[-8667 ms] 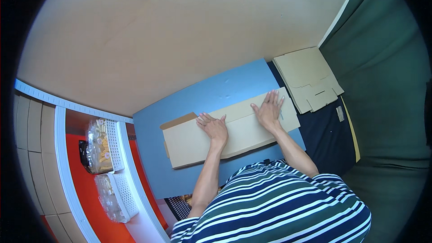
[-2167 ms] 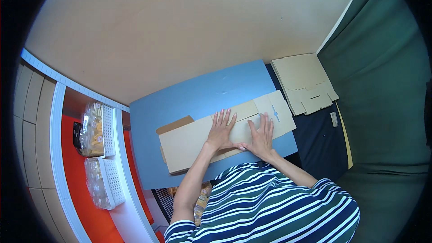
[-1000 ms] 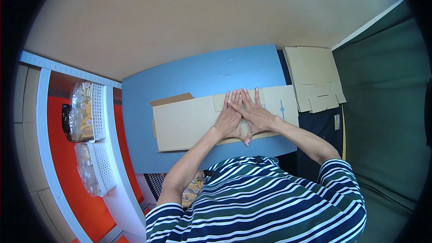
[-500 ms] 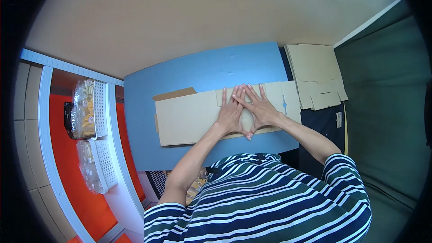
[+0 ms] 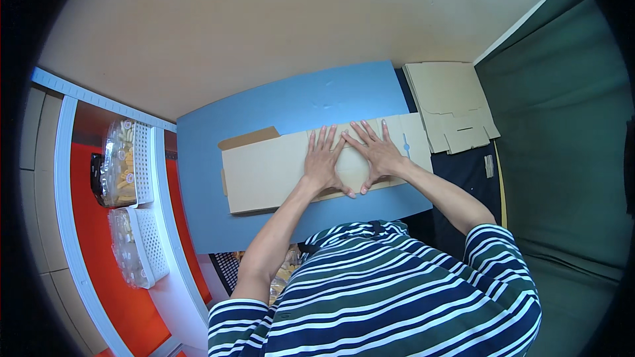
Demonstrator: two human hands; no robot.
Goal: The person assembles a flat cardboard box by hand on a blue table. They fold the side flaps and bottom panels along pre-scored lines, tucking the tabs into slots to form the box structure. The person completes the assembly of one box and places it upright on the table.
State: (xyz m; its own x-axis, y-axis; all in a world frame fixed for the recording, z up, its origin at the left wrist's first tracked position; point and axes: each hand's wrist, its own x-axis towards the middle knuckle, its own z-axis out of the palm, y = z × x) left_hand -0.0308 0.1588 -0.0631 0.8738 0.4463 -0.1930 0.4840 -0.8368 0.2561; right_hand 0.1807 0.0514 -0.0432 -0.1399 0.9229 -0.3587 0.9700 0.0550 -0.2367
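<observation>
A long brown cardboard box [image 5: 261, 172], folded nearly flat, lies across a blue work surface [image 5: 205, 201]. One flap stands up along its far left edge, and a blue mark shows near its right end. My left hand [image 5: 323, 166] rests on the cardboard with its fingers spread. Just to its right, my right hand [image 5: 379, 158] also presses flat on the box, fingers apart. The two thumbs are close together near the front edge, and neither hand grips anything.
Flat brown cardboard blanks [image 5: 453, 102] are stacked at the right on a dark surface [image 5: 463, 178]. On the left, white perforated baskets [image 5: 151, 241] hold clear packs on a shelf. A dark green curtain [image 5: 562, 132] hangs at far right; a beige wall [image 5: 297, 26] stands behind.
My hands have moved apart: the fingers that overlapped now lie separately on the cardboard, with a wider gap between. The whole view has shifted slightly.
</observation>
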